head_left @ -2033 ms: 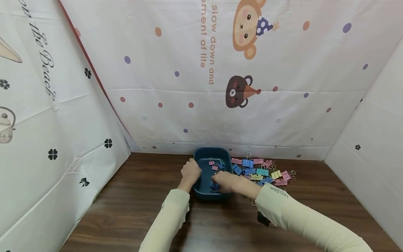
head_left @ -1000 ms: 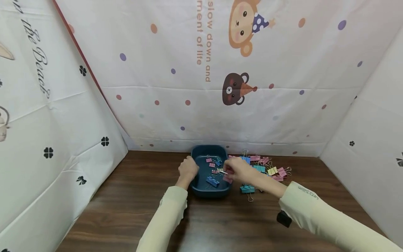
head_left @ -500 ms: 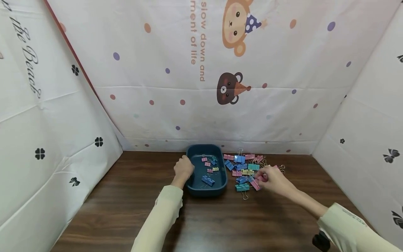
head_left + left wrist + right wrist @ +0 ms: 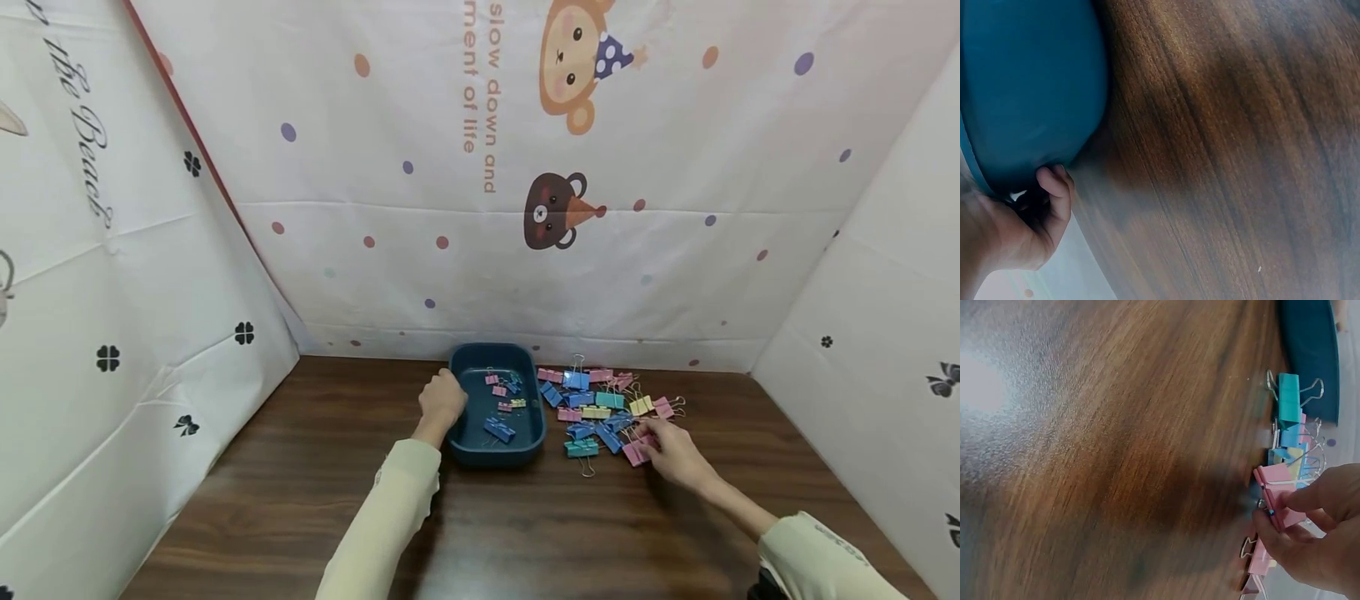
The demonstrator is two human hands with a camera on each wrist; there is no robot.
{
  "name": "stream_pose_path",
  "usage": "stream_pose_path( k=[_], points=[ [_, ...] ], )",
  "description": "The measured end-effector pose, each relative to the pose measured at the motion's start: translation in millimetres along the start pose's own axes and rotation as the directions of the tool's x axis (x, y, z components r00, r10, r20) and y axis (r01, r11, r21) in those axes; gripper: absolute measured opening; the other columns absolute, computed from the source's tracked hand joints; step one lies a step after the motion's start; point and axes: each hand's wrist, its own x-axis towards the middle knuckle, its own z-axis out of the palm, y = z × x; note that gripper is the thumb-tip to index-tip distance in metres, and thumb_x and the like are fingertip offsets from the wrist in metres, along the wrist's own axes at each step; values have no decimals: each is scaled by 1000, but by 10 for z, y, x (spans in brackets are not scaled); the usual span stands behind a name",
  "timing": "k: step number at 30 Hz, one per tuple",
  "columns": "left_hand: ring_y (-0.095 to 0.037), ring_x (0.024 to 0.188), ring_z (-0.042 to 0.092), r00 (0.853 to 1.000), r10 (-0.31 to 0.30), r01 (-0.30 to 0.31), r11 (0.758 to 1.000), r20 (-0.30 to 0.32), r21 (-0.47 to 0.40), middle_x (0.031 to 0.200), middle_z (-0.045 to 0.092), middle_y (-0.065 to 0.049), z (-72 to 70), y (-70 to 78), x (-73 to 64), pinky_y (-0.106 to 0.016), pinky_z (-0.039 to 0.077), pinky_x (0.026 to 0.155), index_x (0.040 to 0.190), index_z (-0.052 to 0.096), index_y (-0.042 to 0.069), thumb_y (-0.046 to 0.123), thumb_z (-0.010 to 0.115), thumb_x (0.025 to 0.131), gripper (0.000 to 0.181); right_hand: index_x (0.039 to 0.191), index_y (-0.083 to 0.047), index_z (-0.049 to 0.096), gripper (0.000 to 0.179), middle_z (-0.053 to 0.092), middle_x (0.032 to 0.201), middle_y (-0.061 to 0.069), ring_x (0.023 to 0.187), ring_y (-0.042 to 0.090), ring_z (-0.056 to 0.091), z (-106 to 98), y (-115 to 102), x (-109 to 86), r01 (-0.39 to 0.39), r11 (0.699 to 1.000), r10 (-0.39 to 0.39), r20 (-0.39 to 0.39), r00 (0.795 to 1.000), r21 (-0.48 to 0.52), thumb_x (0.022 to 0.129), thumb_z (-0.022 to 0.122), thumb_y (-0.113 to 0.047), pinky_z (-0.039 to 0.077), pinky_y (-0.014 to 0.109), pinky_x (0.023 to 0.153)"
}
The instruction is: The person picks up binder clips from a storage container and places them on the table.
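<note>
My left hand (image 4: 442,402) grips the left rim of a dark blue plastic bin (image 4: 498,457), its fingers curled at the bin's wall in the left wrist view. Inside the bin lie a blue binder clip (image 4: 498,430) and several small pink, yellow and blue ones. At the near right end of a pile of binder clips, my right hand (image 4: 672,452) pinches a pink binder clip (image 4: 1277,492) between thumb and fingers. In the right wrist view this clip overlaps the blue and yellow clips behind it.
Right of the bin spreads the pile of blue, pink, yellow and teal binder clips, with a teal clip (image 4: 581,448) at its front. All stand on a dark wooden table (image 4: 525,533). A printed white cloth (image 4: 390,283) hangs behind, with others at both sides.
My right hand has gone from inside the bin rightward to the pile, carrying a pink binder clip out. The blue clip in the bin has come into full sight. My left hand keeps its grip.
</note>
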Motion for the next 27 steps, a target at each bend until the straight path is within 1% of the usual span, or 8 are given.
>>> stream_pose_path(
  k=[5, 8, 14, 18, 20, 22, 25, 27],
  points=[
    [-34, 89, 70, 1000, 0, 0, 1000, -2, -11, 104, 69, -23, -8, 37, -49, -50, 60, 84, 125, 56, -7, 19, 64, 98, 38, 87, -3, 66, 10, 54, 73, -1, 68, 11, 45, 10, 37, -5, -72, 997, 72, 14, 997, -33, 86, 71, 5, 37, 27, 61],
    [-34, 89, 70, 1000, -4, 4, 1000, -2, -18, 104, 69, -23, -17, 39, -59, -50, 60, 85, 124, 56, -7, 19, 64, 98, 37, 89, -2, 66, 10, 59, 76, 2, 71, 15, 50, 7, 63, 1, -91, 995, 92, 34, 995, -51, 85, 71, 5, 42, 32, 63],
    [-31, 85, 69, 1000, -17, 17, 999, -1, -32, 102, 69, -22, -7, 10, -16, -49, 60, 86, 125, 56, -6, 19, 64, 98, 37, 98, 5, 68, 15, 73, 88, 17, 83, 30, 69, -16, 110, 37, -89, 995, 93, 65, 994, -51, 84, 73, 3, 57, 48, 72],
    [-32, 85, 69, 1000, -11, 11, 999, 1, -30, 102, 69, -22, 9, 16, -9, -49, 60, 86, 125, 56, -6, 19, 63, 98, 37, 108, 15, 67, 29, 73, 97, 27, 90, 41, 72, -79, 84, 40, -71, 996, 74, 46, 996, -57, 83, 74, 3, 58, 54, 78],
    [-32, 87, 70, 1000, -9, 9, 1000, 5, -21, 103, 69, -22, 7, 20, -15, -49, 60, 86, 125, 56, -6, 20, 63, 99, 37, 109, 14, 66, 31, 72, 98, 27, 91, 41, 71, -107, 50, 36, -18, 994, 17, -9, 1000, -111, 81, 74, 5, 58, 55, 77],
    [-33, 88, 71, 1000, -12, 12, 1000, 5, -9, 104, 70, -22, -1, 24, -21, -49, 60, 86, 124, 56, -6, 20, 64, 99, 38, 109, 11, 67, 32, 71, 99, 24, 91, 41, 69, -115, 3, 55, 71, 976, -91, -89, 992, -206, 78, 75, 5, 58, 56, 76],
    [-34, 90, 71, 1000, -10, 10, 1000, -2, 7, 104, 70, -23, -3, 31, -14, -50, 60, 85, 123, 56, -6, 20, 65, 99, 37, 112, 5, 68, 37, 69, 102, 21, 92, 40, 67, -103, -130, 136, 174, 921, -249, -181, 952, -347, 76, 76, 4, 57, 56, 73],
    [-34, 91, 72, 1000, -3, 3, 1000, -1, 17, 105, 70, -23, 6, 37, -8, -50, 60, 86, 123, 56, -6, 21, 65, 99, 38, 115, 3, 68, 40, 68, 107, 21, 96, 41, 65, -81, -263, 223, 213, 900, -303, -192, 934, -381, 76, 78, 2, 56, 55, 76]
  ],
)
